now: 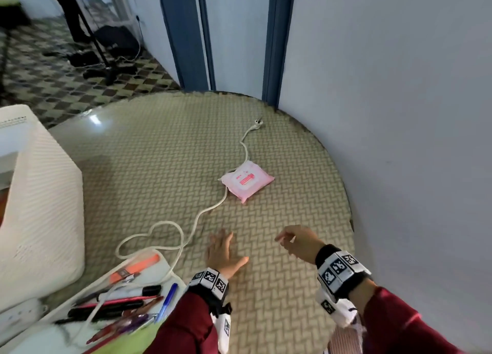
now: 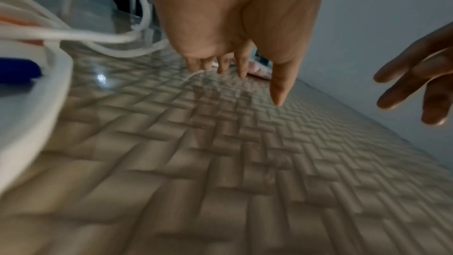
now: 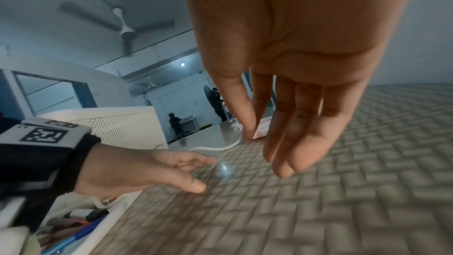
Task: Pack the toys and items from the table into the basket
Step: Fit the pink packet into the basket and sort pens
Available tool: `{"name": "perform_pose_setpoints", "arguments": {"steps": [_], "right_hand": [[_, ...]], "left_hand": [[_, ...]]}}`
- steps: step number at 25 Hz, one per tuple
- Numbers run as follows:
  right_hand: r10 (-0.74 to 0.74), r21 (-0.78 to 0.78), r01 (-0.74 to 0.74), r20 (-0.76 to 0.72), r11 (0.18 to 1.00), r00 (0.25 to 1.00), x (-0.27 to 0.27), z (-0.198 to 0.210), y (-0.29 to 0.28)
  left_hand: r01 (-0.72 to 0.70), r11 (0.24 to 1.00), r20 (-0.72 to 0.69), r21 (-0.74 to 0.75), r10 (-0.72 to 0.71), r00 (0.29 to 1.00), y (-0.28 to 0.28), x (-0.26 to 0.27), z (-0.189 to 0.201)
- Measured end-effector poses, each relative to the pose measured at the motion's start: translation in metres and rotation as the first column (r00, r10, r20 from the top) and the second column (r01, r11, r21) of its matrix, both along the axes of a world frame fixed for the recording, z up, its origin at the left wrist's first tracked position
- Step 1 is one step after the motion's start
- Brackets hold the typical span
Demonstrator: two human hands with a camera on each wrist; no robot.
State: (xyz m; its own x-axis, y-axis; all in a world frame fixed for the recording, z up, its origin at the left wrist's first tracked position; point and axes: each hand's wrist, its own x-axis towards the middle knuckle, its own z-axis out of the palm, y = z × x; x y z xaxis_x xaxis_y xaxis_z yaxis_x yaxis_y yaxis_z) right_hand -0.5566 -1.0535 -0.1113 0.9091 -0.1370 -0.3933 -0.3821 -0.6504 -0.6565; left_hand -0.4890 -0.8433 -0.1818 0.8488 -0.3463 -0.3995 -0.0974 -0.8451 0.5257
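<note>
Dim, cool, even light. A small glare spot shines on the glossy surface at its far-left rim. Both wrist views are soft, with blurred foreground weave and motion-smeared cord. Strong wide-angle bending curves the head view's edges.

Indoor room: round table against a pale wall; checkered tile floor beyond it; ceiling fan overhead.
</note>
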Motion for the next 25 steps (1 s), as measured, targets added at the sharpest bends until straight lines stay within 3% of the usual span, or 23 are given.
{"name": "perform_pose_setpoints", "arguments": {"steps": [10,14,18,21,25], "right_hand": [[0.269,-0.121,-0.253,0.143,0.960,0.952,0.174,-0.016,-0.038],[0.488,-0.344,-0.444,0.049,0.827,0.872,0.233,-0.020,-0.034],[0.618,-0.422,-0.614,-0.148,0.667,0.772,0.247,-0.030,-0.029],[0.593,-0.551,-0.565,-0.149,0.614,0.791,0.239,-0.035,-0.026],[0.542,-0.596,-0.512,-0.148,0.619,0.827,0.228,-0.038,-0.023]], "left_hand": [[0.074,0.988,-0.079,0.133,-0.063,0.995,-0.005,-0.006,-0.017],[0.077,0.984,-0.094,0.160,-0.062,0.994,-0.007,-0.006,-0.013],[0.074,0.984,-0.114,0.159,-0.056,0.992,-0.007,-0.007,-0.010],[0.074,0.982,-0.116,0.171,-0.054,0.992,-0.008,-0.006,-0.008],[0.074,0.980,-0.129,0.184,-0.051,0.990,-0.009,-0.007,-0.008]]}}
